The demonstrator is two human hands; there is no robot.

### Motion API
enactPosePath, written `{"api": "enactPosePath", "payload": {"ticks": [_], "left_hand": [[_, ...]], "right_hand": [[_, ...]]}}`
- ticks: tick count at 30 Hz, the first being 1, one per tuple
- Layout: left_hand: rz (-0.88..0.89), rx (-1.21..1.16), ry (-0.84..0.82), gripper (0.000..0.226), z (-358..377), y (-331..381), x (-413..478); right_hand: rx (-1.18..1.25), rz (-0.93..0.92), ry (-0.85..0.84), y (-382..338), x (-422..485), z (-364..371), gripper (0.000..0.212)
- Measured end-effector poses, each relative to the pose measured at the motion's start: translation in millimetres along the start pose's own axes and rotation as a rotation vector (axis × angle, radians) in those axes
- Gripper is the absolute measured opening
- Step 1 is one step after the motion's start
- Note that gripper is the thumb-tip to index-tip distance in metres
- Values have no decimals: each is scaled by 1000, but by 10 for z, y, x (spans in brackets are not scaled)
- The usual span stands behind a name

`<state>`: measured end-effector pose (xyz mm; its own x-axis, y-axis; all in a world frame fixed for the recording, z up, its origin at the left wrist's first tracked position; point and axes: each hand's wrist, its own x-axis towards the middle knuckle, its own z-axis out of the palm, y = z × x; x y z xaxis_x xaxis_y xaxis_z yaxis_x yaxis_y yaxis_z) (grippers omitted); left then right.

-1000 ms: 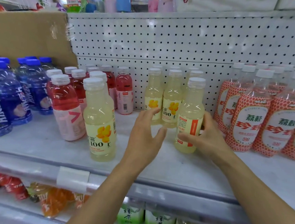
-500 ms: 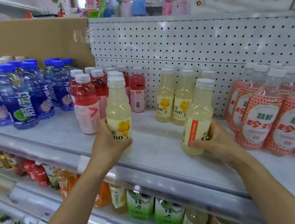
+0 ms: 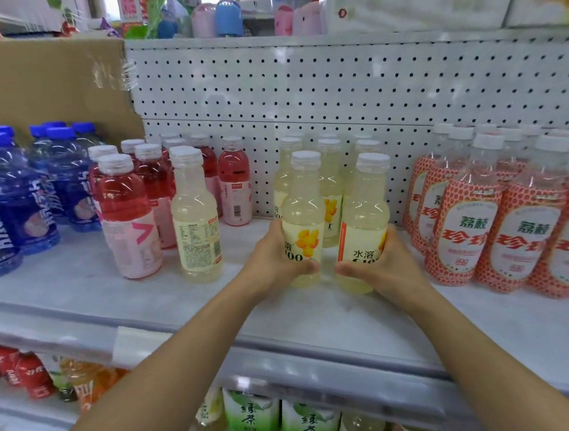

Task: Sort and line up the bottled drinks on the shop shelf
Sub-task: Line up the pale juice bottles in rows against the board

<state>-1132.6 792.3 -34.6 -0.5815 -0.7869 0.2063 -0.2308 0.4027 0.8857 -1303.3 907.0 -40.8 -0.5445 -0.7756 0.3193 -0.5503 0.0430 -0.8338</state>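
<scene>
Two pale yellow drink bottles stand side by side at the middle of the white shelf (image 3: 63, 292). My left hand (image 3: 274, 252) grips the left one (image 3: 302, 213) round its lower label. My right hand (image 3: 385, 262) grips the right one (image 3: 365, 215) the same way. Behind them stand more yellow bottles (image 3: 331, 192) against the pegboard. Another yellow bottle (image 3: 195, 221) stands alone further left, label turned backward, beside the red drink bottles (image 3: 123, 215).
Blue bottles (image 3: 5, 201) fill the shelf's left end under a cardboard box (image 3: 47, 81). Red-patterned lychee bottles (image 3: 508, 231) crowd the right end. Green tea and other drinks sit on the shelf below (image 3: 279, 421). Bare shelf surface lies in front of my hands.
My left hand carried a yellow bottle from the left group to the middle, beside the one in my right hand. The camera view shifted slightly left.
</scene>
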Motion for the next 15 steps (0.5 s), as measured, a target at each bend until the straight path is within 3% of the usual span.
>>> {"api": "enactPosePath", "payload": {"ticks": [6,11,15], "left_hand": [[28,-68,-104,75,4,-38,293],[80,-136,-48,72,91,-106,295],[98,-131,0,67,106,-134,324]], "right_hand": [[-15,15,57,14,71,7,81],[38,41,-59,89,67,-106,64],[9,25,-59,77,135,-68,58]]}}
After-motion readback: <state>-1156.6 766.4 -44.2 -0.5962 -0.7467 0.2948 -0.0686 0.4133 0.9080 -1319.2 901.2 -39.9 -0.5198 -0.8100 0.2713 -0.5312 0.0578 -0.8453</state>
